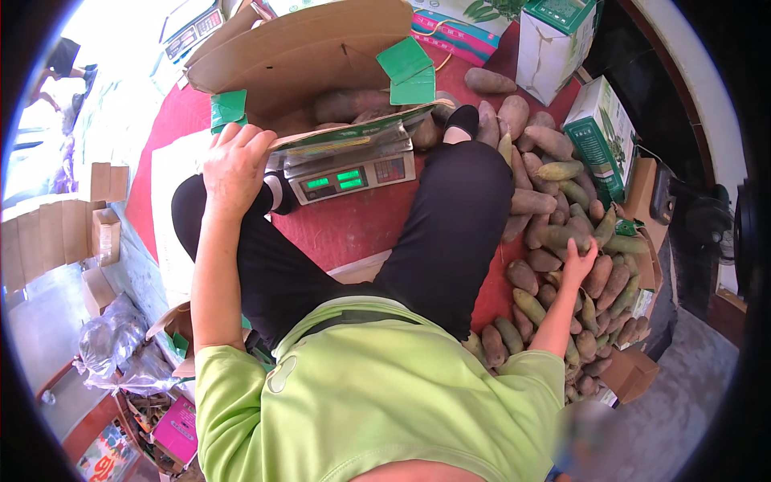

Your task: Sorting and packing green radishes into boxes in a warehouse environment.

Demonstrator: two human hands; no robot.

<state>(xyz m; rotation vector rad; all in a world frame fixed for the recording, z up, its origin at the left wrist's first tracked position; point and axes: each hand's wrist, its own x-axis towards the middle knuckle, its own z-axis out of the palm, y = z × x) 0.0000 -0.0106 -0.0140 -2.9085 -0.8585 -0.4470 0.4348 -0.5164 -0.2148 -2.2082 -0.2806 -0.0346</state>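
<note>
An open cardboard box [297,50] with green tabs sits in front of me, with several brownish-red root vegetables [351,105] inside. It rests on a digital scale [353,178] with lit green displays. My left hand [234,165] grips the box's near left edge, fingers over the rim. On my right is a big heap of long root vegetables [552,143], some reddish-brown, some greenish. There my right hand [580,262] has its thumb and fingers around the end of a greenish-brown root vegetable [556,236]; part of this grip is hidden.
White-and-green cartons [598,132] stand beyond the heap, and an opened brown carton [630,373] lies at its near right. Another scale [193,30] is at the far left. Flattened cardboard [48,241] and a clear plastic bag [116,337] lie left. My legs flank the scale on the red mat [353,229].
</note>
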